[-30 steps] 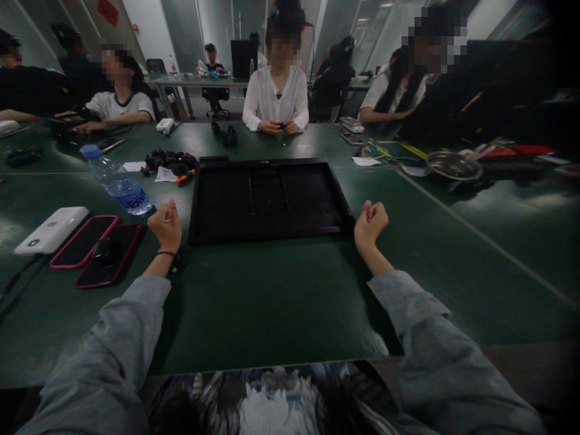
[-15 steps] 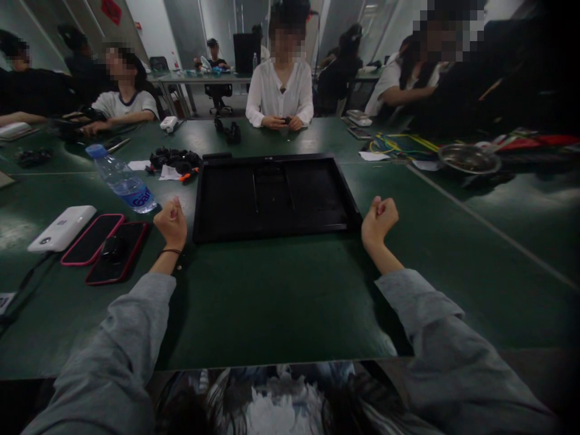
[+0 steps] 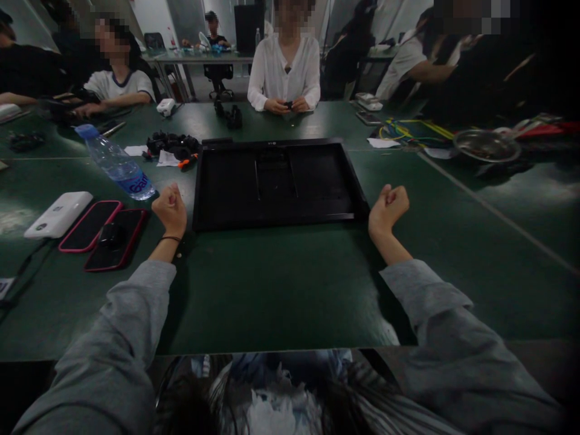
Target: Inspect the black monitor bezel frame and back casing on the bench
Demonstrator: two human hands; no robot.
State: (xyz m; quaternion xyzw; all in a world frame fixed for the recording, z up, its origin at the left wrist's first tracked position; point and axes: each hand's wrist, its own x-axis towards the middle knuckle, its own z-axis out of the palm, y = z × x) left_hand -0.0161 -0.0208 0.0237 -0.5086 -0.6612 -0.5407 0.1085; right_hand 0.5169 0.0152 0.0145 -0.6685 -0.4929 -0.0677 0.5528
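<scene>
Both of my hands are closed into fists with nothing showing in them. My left hand (image 3: 170, 210), with a dark band at the wrist, rests on the green table (image 3: 281, 290) just left of a black rectangular panel (image 3: 226, 187). My right hand (image 3: 388, 211) stands by the panel's right side, close to its near corner. The panel lies flat, with a raised rim, a narrow ridged frame shape in its middle and a small light mark on its far edge. Beyond my left hand, a water bottle (image 3: 120, 166) with a blue cap leans at a tilt.
On the left lie a white device (image 3: 58, 214) with a cable and two red-edged phones (image 3: 115, 248), one bearing a small black object. Black gear (image 3: 170, 145) sits behind the panel's left corner. At right are a metal bowl (image 3: 487, 146) and coloured cords. Across sits a person (image 3: 284, 72).
The view has tilted down slightly, so the table things sit higher in the picture. Both fists stay closed, and the right one appears slightly farther right.
</scene>
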